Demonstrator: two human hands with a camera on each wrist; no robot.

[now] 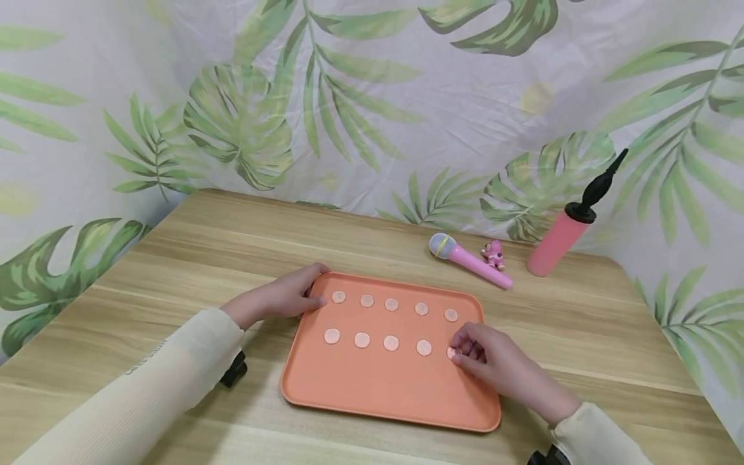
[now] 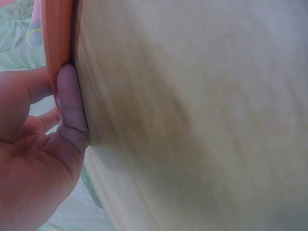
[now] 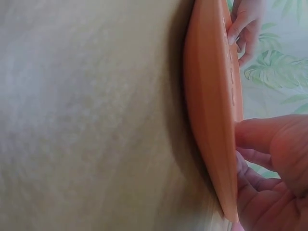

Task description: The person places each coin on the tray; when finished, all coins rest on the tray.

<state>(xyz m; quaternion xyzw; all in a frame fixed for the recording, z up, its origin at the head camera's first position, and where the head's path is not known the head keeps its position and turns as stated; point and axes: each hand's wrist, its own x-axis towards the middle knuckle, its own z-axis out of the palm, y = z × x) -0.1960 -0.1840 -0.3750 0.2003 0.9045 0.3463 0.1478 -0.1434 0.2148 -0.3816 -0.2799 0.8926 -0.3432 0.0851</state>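
Observation:
An orange tray (image 1: 389,387) lies on the wooden table with two rows of small round copper-coloured coins (image 1: 391,343) in it. My left hand (image 1: 290,294) grips the tray's far left corner, thumb over the rim; in the left wrist view a finger (image 2: 72,96) of it lies along the outer wall. At the right end of the nearer row, my right hand (image 1: 494,361) pinches a coin (image 1: 451,353) between thumb and fingertips, which partly cover it. In the right wrist view, the tray wall (image 3: 209,96) hides that coin and the fingertips.
Behind the tray lies a pink toy microphone (image 1: 473,263) with a silver head. A small pink figurine (image 1: 493,254) is beside it. Farther right stands a pink hand pump (image 1: 558,245) with a black top. A leaf-patterned cloth (image 1: 360,97) hangs behind the table.

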